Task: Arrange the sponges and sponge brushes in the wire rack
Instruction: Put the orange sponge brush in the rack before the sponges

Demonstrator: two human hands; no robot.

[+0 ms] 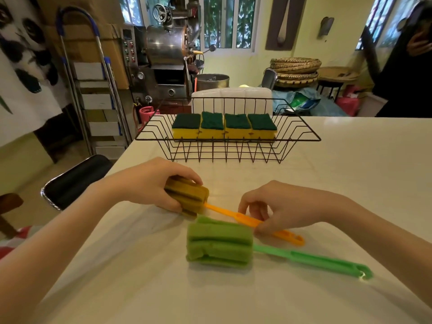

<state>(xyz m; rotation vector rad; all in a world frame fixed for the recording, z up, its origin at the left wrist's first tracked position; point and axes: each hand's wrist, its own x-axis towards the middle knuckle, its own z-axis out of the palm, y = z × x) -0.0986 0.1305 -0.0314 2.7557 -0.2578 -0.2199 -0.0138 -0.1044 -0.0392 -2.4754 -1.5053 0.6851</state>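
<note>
Both hands grip the orange brush (187, 198): left hand (149, 183) wraps sponge, right hand (284, 206) pinches handle.

Single head-worn wide-angle view, looking forward and down across the white table (350, 174); strong barrel distortion at the edges, no second view to overlap with. Both forearms enter from 6–7 and 4–5 o'clock, with the left hand (149, 183) and right hand (285, 206) close under the lens at lower centre. The wire rack (228, 139) sits farther out at 12 o'clock at mid-frame, and the room background (windows (224, 22), ladder (93, 90)) fills the top third.
</note>
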